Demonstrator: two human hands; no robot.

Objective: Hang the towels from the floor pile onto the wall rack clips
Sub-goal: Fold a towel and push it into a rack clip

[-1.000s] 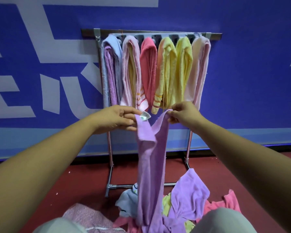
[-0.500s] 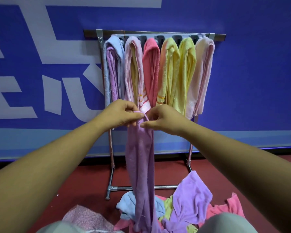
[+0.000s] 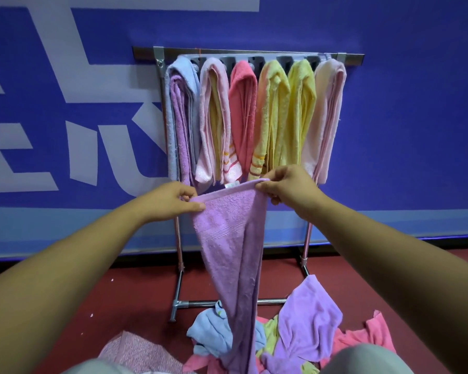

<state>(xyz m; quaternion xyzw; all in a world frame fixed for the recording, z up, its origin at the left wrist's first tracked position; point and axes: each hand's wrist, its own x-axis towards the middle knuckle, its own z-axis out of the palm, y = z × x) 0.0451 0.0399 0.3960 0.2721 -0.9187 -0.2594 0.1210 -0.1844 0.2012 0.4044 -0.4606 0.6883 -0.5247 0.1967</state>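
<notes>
Six hung towels (image 3: pixel 243 112) fill the wall rack (image 3: pixel 354 59), side by side: blue with purple, pink, coral, two yellow, pale pink. Just below them the left hand (image 3: pixel 170 202) pinches one top corner of a purple towel (image 3: pixel 227 238) and the right hand (image 3: pixel 289 186) pinches the other; its top edge spans between them, its tail dropping into the floor pile (image 3: pixel 310 323)

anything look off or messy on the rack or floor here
Nothing damaged. The towel pile lies crumpled on the floor, and the purple towel pinched by the left hand and right hand hangs slanted, right corner higher.
</notes>
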